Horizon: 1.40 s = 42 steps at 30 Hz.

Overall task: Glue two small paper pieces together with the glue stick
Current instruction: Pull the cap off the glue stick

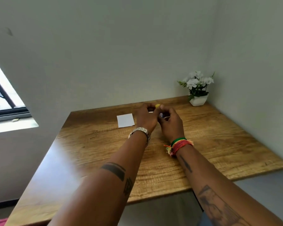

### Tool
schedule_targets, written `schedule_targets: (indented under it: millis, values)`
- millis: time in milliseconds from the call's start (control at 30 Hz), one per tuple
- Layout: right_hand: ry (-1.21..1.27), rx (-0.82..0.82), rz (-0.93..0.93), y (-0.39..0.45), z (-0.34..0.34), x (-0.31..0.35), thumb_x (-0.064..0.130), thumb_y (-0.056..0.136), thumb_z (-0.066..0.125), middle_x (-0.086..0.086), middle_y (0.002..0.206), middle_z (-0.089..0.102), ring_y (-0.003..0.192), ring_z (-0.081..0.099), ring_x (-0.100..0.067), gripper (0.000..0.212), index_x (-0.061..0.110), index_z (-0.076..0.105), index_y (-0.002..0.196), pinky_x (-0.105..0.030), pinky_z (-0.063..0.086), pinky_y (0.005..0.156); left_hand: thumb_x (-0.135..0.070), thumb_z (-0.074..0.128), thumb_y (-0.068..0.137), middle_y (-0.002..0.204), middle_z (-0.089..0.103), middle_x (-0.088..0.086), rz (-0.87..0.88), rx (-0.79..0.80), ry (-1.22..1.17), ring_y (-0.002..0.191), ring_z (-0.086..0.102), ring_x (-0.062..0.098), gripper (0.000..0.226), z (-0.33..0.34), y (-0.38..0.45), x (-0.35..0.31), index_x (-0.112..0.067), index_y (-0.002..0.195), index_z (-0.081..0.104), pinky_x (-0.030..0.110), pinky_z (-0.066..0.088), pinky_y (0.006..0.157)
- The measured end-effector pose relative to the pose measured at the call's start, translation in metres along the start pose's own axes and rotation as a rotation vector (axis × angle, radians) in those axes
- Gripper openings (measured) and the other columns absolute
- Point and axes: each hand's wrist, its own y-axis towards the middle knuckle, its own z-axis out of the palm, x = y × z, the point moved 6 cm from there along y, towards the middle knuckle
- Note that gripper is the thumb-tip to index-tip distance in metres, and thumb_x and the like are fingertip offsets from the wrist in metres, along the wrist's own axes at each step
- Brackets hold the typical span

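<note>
Forearms, wristwatch (140,130), then paper (125,120) beside left hand (146,119).

I only have one camera, and it sits on the person's head. It looks forward and a bit down, across the wooden table (203,144) toward the far corner of the room. The picture is very wide, so the walls bend and I see a window (5,101) on the left. Both arms reach out from the bottom edge. The hands are far out, near the middle. No other view shares this
</note>
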Motion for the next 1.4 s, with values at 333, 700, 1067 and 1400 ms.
schedule_targets:
  millis: [333, 700, 1067, 1400]
  values:
    - [-0.119, 0.008, -0.055, -0.004, -0.002, -0.001, 0.029, 0.096, 0.067, 0.012, 0.09, 0.068, 0.081, 0.06, 0.004, 0.01, 0.025, 0.067, 0.105, -0.017, 0.044, 0.063, -0.036, 0.074, 0.086, 0.099, 0.075, -0.009, -0.03, 0.02, 0.055, 0.095, 0.071, 0.013, 0.022, -0.002, -0.01, 0.006, -0.025, 0.106, 0.075, 0.046, 0.057, 0.091]
    - [-0.106, -0.007, 0.034, -0.001, -0.004, -0.007, 0.022, 0.094, 0.07, 0.007, 0.099, 0.068, 0.089, 0.061, -0.009, 0.022, 0.018, 0.068, 0.115, -0.012, 0.041, 0.068, -0.026, 0.065, 0.096, 0.105, 0.075, 0.007, -0.112, 0.005, -0.186, 0.092, 0.074, 0.024, 0.016, -0.002, -0.003, 0.007, -0.019, 0.109, 0.068, 0.037, 0.061, 0.075]
    - [0.045, -0.298, 0.094, 0.007, -0.048, -0.017, 0.025, 0.096, 0.066, 0.003, 0.104, 0.071, 0.094, 0.065, -0.012, 0.026, 0.016, 0.066, 0.121, -0.023, 0.047, 0.079, -0.036, 0.07, 0.091, 0.116, 0.073, 0.007, 0.115, 0.105, 0.728, 0.11, 0.066, 0.026, 0.035, 0.04, 0.007, 0.003, -0.016, 0.12, 0.072, 0.031, 0.05, 0.088]
    - [0.082, -0.354, 0.105, 0.018, -0.05, -0.024, 0.022, 0.095, 0.068, 0.002, 0.108, 0.072, 0.097, 0.065, -0.013, 0.027, 0.018, 0.067, 0.122, -0.025, 0.049, 0.083, -0.027, 0.062, 0.094, 0.099, 0.069, 0.012, 0.149, 0.292, 1.035, 0.092, 0.067, 0.033, 0.018, 0.085, 0.02, 0.006, -0.014, 0.091, 0.073, 0.039, 0.057, 0.077]
